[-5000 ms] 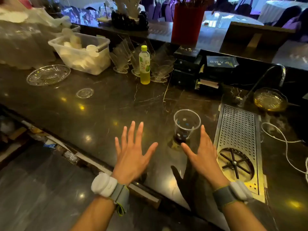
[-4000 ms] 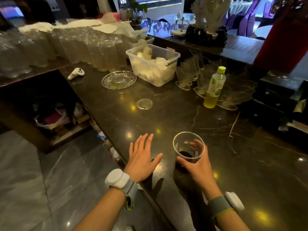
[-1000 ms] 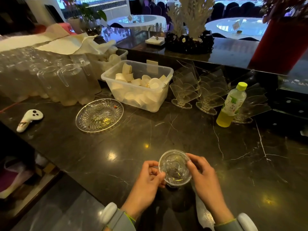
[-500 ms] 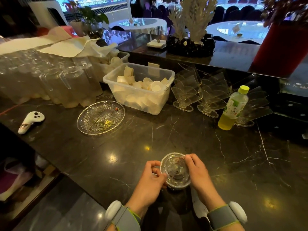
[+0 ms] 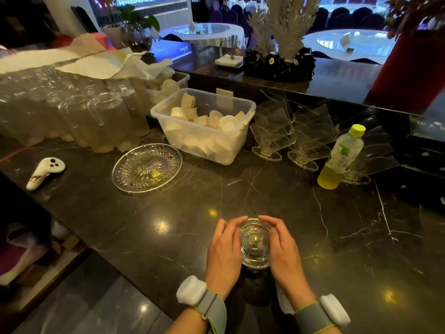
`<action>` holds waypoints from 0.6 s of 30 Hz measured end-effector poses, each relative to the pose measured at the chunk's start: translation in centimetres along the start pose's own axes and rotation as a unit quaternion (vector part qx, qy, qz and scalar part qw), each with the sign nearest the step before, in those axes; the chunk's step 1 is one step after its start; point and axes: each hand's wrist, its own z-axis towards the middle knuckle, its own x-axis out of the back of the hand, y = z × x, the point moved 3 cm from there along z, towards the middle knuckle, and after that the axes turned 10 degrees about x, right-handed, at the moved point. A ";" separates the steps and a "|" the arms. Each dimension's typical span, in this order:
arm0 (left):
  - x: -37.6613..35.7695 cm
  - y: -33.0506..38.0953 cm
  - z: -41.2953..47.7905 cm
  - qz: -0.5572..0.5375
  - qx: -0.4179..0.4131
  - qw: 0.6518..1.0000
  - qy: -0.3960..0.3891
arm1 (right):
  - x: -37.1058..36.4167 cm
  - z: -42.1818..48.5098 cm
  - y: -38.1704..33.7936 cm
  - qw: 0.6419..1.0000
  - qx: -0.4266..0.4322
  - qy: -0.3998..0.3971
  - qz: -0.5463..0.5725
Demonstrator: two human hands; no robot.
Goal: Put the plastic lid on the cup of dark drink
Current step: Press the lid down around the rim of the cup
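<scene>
A clear plastic cup (image 5: 254, 264) with a dark drink stands near the front edge of the dark marble counter (image 5: 168, 213). A clear round plastic lid (image 5: 254, 241) lies across its rim. My left hand (image 5: 225, 249) curves around the left side of the lid and cup, fingers arched over the far rim. My right hand (image 5: 281, 249) mirrors it on the right side. Their fingertips almost meet behind the lid. Most of the cup's wall is hidden by my hands.
A cut-glass plate (image 5: 147, 167) lies to the far left, a white controller (image 5: 44, 172) beyond it. A plastic tub of small white cups (image 5: 204, 126), clear acrylic stands (image 5: 284, 136) and a yellow-green bottle (image 5: 342, 157) stand behind. Rows of upturned glass mugs (image 5: 72, 112) fill the left.
Since five seconds ago the lid left the counter and came onto the cup. In the last second both hands shifted from pinching the lid's edges to cupping around it.
</scene>
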 end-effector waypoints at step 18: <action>0.4 0.0 0.9 0.031 -0.001 0.998 -0.061 | -0.2 0.5 0.6 0.994 -0.026 0.045 0.096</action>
